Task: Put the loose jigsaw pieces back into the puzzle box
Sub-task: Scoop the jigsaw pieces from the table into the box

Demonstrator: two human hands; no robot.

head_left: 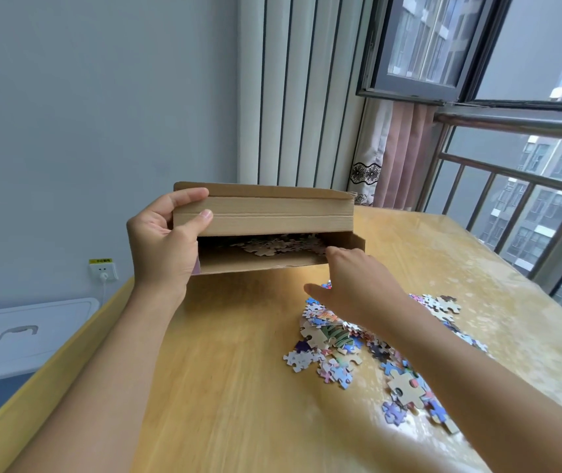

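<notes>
Gripping the box (pixel 265 216) at centre frame, the left hand (pixel 163 240) held it; the right hand (pixel 358 285), fingers relaxed, reached its opening above pieces (pixel 337 339).

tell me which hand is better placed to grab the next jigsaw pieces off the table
Right. The right hand is at the puzzle box mouth, directly above the loose pieces on the table. The left hand grips the box's left end, keeping it tilted open.

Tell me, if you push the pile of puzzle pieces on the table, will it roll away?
Probably not. The puzzle pieces look flat, so they should slide and spread rather than roll. They seem thin and light, and the table looks smooth, so a push would likely scatter them.
</notes>
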